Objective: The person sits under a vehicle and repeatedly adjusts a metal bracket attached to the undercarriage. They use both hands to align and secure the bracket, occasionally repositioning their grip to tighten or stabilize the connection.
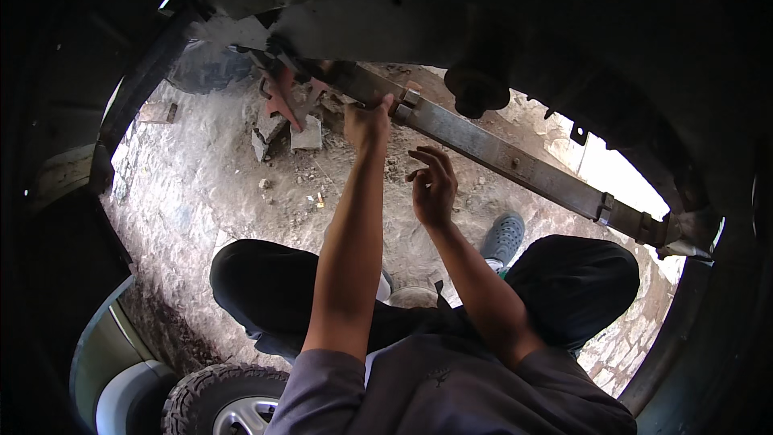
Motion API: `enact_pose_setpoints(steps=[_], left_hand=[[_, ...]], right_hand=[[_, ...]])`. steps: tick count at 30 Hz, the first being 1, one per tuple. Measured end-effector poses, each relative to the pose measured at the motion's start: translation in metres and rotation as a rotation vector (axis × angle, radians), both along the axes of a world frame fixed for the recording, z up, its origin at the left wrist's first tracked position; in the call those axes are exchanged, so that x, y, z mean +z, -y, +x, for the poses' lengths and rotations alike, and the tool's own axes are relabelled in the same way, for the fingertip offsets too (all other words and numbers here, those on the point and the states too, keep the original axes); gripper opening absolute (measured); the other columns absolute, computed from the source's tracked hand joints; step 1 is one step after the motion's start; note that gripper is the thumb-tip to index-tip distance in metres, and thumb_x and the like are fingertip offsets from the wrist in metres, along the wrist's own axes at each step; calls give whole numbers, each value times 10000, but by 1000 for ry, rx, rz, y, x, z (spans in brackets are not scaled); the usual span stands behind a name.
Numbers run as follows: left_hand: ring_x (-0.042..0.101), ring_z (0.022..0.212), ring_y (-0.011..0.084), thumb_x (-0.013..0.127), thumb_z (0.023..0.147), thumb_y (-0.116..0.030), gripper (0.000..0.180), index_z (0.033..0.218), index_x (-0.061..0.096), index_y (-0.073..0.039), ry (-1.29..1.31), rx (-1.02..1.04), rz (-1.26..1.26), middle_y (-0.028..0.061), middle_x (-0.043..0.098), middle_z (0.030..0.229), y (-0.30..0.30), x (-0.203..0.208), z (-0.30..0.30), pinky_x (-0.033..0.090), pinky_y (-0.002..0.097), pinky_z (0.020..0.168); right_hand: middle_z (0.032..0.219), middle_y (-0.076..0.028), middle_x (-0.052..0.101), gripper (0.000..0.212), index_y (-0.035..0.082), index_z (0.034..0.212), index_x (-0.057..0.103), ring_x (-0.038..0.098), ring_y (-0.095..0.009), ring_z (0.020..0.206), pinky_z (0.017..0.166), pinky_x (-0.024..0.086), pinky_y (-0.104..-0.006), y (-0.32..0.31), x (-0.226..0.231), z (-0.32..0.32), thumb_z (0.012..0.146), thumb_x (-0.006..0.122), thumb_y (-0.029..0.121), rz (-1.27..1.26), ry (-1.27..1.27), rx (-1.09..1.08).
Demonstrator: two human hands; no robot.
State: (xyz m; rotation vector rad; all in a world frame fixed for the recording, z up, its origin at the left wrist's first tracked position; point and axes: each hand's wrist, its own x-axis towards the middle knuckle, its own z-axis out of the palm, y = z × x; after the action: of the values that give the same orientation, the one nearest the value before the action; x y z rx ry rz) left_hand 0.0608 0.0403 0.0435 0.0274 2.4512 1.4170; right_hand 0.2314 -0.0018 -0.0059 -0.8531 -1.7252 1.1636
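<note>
A long grey leaf spring (483, 143) runs slantwise from the upper middle down to the right, with metal clamps around it. My left hand (369, 122) grips its underside beside a clamp (405, 106); the thumb points up along the metal and the other fingers are mostly hidden. Below the spring, apart from it, my right hand (435, 187) hangs in the air with loosely curled fingers spread and nothing in them. Close to the spring's upper left end stands a red jack stand (282, 99), partly in shadow.
Stone blocks (306, 134) lie by the jack stand on rough, dusty ground (193, 169). A dark rounded part (479, 90) hangs above the spring. Dark bodywork arches all around. At lower left lies a wheel with a knobbly tyre (189, 403). My grey shoe (505, 238) rests near my right knee.
</note>
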Motion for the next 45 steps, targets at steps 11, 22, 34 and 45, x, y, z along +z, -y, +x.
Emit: enact_pose_setpoints(steps=[11, 22, 34, 45], left_hand=[[769, 995, 308, 987, 766, -260, 497, 1069, 699, 9, 75, -51, 154, 171, 796, 1110, 16, -44, -29, 582, 412, 918], [770, 1064, 328, 989, 758, -272, 547, 1119, 687, 7, -18, -61, 45, 159, 801, 1126, 12, -5, 6, 576, 442, 958], [785, 1022, 305, 991, 751, -288, 486, 1080, 760, -15, 79, -73, 79, 148, 816, 1098, 6, -7, -4, 586, 407, 950], [785, 988, 277, 998, 750, -234, 428, 1027, 767, -2, 152, -35, 198, 141, 818, 1071, 10, -11, -3, 589, 407, 903]], right_hand=[[1343, -167, 643, 535, 16, 1294, 686, 768, -193, 774, 703, 589, -300, 5, 2, -2, 836, 484, -172, 19, 9, 33], [1226, -194, 715, 504, 31, 1228, 702, 780, -296, 807, 981, 543, -445, -1, 7, -10, 789, 469, -49, 98, 67, -54], [1349, -192, 627, 644, 11, 1362, 591, 775, -218, 746, 708, 576, -345, -1, 0, -11, 768, 415, -167, 54, 13, -21], [1339, -198, 613, 626, -1, 1330, 607, 774, -224, 759, 705, 590, -340, -1, 5, -10, 771, 387, -177, 43, -3, -18]])
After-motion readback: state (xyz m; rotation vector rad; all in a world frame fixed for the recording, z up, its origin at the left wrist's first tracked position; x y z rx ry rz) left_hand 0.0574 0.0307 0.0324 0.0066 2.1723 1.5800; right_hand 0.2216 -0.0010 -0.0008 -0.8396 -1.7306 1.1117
